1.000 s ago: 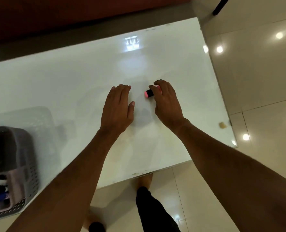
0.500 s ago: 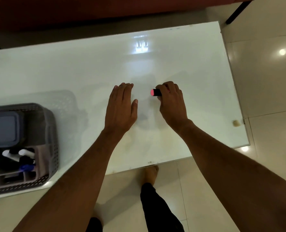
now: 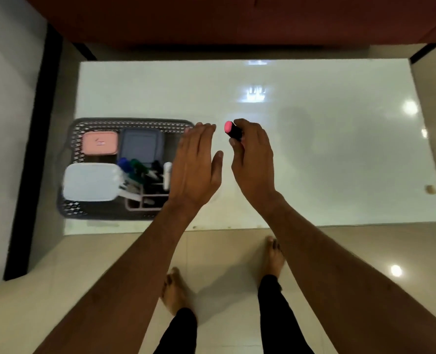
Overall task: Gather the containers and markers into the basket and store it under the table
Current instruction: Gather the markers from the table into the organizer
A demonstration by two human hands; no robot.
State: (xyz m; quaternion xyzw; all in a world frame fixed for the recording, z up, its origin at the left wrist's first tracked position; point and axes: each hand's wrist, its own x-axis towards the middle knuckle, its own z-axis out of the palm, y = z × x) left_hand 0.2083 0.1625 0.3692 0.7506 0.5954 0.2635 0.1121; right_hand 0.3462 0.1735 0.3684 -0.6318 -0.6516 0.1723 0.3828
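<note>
A black marker with a pink end (image 3: 231, 129) is gripped in my right hand (image 3: 253, 159), lifted above the middle of the white table (image 3: 339, 162). My left hand (image 3: 196, 167) hovers flat and open beside it, empty, its fingers near the right rim of the grey mesh basket (image 3: 132, 122). The basket stands on the table's left part and holds a pink-lidded container (image 3: 100, 142), a grey-blue-lidded container (image 3: 141, 146), a white-lidded container (image 3: 90, 181) and several markers (image 3: 145, 172) in a small holder.
A small beige object (image 3: 430, 189) lies at the table's right edge. A dark red sofa (image 3: 237, 19) runs along the far side. A black post (image 3: 25, 162) stands left of the table. My bare feet (image 3: 176, 290) are on the tiled floor below the near edge.
My right hand has lifted the pink-ended marker off the table and carried it leftward. The view has swung left, so the whole basket now shows. My left hand has risen off the table.
</note>
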